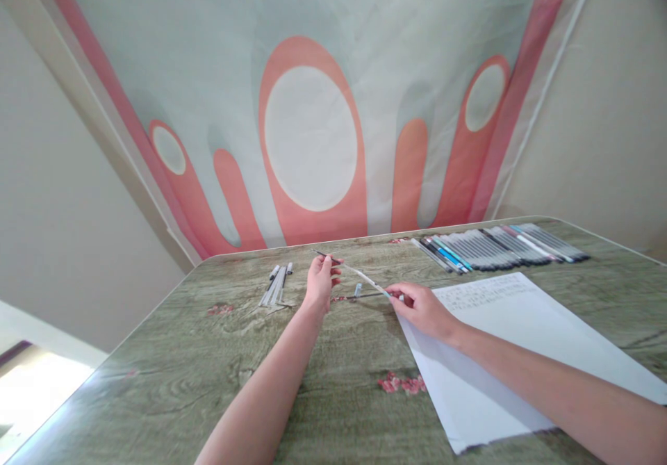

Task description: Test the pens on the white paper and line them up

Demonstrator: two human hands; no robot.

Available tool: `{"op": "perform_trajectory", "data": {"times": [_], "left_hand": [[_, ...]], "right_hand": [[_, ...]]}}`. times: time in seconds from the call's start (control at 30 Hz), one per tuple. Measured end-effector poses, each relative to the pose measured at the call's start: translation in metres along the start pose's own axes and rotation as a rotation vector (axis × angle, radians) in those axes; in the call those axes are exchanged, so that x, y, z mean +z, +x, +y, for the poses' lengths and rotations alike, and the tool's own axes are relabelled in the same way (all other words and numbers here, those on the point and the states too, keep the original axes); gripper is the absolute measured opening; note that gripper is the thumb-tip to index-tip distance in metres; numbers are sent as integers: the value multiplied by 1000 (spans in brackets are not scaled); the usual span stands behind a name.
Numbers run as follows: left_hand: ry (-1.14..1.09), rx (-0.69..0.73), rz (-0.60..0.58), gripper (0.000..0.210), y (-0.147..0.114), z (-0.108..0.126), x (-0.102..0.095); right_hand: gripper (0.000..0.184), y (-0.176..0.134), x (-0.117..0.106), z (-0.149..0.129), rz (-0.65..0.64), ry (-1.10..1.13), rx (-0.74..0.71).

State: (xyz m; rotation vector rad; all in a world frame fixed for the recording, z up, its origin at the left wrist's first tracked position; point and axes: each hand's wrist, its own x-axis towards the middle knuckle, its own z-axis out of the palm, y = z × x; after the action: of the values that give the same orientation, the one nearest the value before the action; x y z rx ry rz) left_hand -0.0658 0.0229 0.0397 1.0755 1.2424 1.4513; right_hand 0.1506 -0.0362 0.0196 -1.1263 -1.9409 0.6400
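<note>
My left hand [320, 281] is raised over the middle of the table, its thumb and fingers pinching a thin dark stick [319, 252] that looks like a pen part. From there a slim whitish pen tube [365, 277] slants down to my right hand [420, 306], whose fingers are closed on its lower end. Whether the dark stick and the tube are joined, I cannot tell. A small light-blue pen cap [358, 289] stands on the table between my hands. My right hand is above the near-left corner region of a written sheet of paper [521, 354].
Several clear pens with caps [276, 284] lie fanned out left of my left hand. A long row of pens [495, 249], mostly grey with some blue and teal, lies along the back right of the wood-patterned table [208, 374]. Behind the table hangs a patterned cloth [385, 55].
</note>
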Motion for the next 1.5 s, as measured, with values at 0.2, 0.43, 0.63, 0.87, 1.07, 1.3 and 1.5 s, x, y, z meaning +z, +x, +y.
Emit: {"op": "perform_trajectory", "data": {"times": [0.2,0.43,0.63,0.87,1.07,1.3,1.5], "left_hand": [[-37,-14,-11,22,-1,1,0],[92,-1,-154,29,-9,1,7],[413,61,-261,40,-19,7,16],[845,53,-515,30,-8,16,-16],[1013,39,-621,31,-5,15,-27],[1114,89,-602,27,-9,1,-17],[1152,83,-634,24,-8,7,-21]], "right_hand": [[21,-1,0,0,13,-15,-35],[20,-1,1,0,19,-15,-54],[23,-1,2,1,64,26,-9],[22,-1,4,3,68,50,11],[21,-1,4,4,66,37,10],[21,-1,4,3,56,26,21],[22,-2,3,3,57,39,12]]}}
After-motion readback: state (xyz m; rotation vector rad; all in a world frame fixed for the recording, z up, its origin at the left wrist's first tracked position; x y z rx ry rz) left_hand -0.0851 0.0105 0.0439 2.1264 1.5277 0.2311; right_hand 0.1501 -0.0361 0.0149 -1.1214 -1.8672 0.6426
